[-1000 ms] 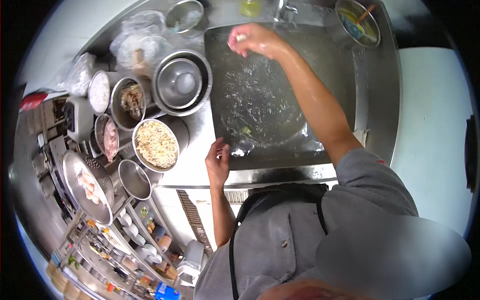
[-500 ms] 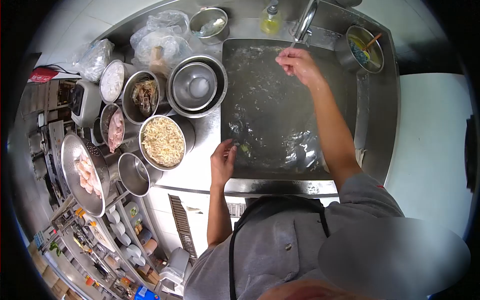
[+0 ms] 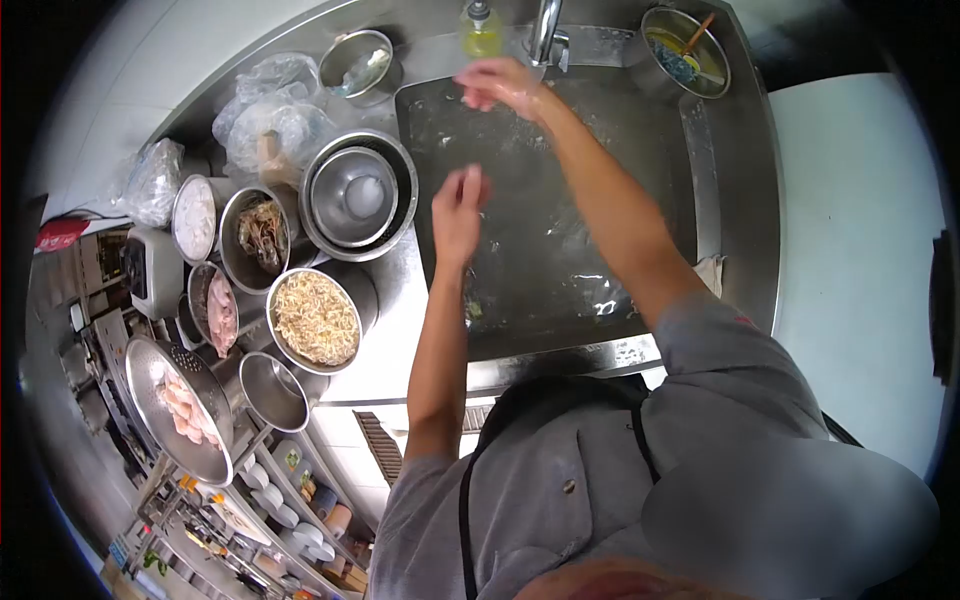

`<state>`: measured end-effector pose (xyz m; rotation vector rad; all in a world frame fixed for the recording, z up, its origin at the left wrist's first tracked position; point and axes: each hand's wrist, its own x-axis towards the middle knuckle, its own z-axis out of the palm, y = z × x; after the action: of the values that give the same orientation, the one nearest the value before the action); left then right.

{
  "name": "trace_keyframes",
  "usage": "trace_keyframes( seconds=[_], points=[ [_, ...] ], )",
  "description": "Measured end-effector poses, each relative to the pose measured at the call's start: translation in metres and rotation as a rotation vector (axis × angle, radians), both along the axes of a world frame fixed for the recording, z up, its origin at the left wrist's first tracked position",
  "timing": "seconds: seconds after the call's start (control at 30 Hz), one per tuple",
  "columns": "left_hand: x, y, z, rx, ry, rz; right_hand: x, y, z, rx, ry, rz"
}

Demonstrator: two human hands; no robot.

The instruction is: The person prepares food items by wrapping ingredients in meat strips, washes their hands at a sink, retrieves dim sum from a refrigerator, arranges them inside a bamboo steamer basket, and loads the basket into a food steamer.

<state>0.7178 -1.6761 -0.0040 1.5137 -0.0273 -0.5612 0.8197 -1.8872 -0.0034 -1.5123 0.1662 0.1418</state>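
Note:
The sink [image 3: 407, 135] holds cloudy water with small bits floating on it. Over its upper part is my right hand [image 3: 502, 86], fingers stretched out and slightly blurred, with nothing seen in it. It is just left of the faucet [image 3: 547, 35] and below the soap bottle [image 3: 482, 35]. My left hand [image 3: 459, 212] hovers above the sink's left side, nearest the nested metal bowls [image 3: 309, 205]; motion smears its fingers, and I cannot make out anything in them.
Left of the sink stand a pot of bean sprouts [image 3: 317, 318], a pot of brownish food [image 3: 262, 235], a colander of pale meat [image 3: 185, 405] and plastic bags [image 3: 275, 125]. At the upper right corner is a pot with a wooden-handled tool [image 3: 655, 75]. A pale worktop [image 3: 860, 260] lies to the right.
My left hand has moved up from the sink's near left edge to over its left side. My right hand has shifted left, away from under the faucet. The camera view has also shifted.

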Motion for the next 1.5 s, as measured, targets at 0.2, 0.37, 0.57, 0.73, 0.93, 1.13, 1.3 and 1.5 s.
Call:
trace_keyframes(
  seconds=[0.2, 0.37, 0.57, 0.73, 0.93, 1.13, 1.3, 1.5],
  points=[
    [0.073, -0.097, 0.014, -0.975, 0.485, 0.045, 0.072, 0.022, 0.052, 0.726, -0.274, 0.223],
    [0.043, -0.106, 0.027, -0.926, 0.403, -0.121, 0.101, 0.025, 0.063, 0.611, -0.248, 0.39],
    [0.078, -0.107, 0.014, -0.934, 0.497, -0.226, 0.099, 0.024, 0.04, 0.753, -0.27, 0.377],
    [0.026, -0.122, 0.04, -0.574, 0.304, 0.042, 0.117, 0.029, 0.016, -0.309, -0.641, 0.238],
    [0.057, -0.126, 0.024, -0.29, 0.128, 0.117, 0.08, 0.035, -0.006, -1.051, -0.739, -0.383],
    [0.022, -0.134, 0.014, -0.269, 0.012, 0.098, 0.054, 0.024, -0.012, -1.329, -0.714, -0.225],
    [0.087, -0.128, -0.034, -0.487, 0.345, 0.211, -0.014, 0.024, -0.063, -1.031, -0.012, -0.078],
    [0.112, -0.103, -0.078, -0.87, 0.789, -0.154, -0.06, 0.031, -0.045, -0.079, -0.022, -0.372]
  ],
)
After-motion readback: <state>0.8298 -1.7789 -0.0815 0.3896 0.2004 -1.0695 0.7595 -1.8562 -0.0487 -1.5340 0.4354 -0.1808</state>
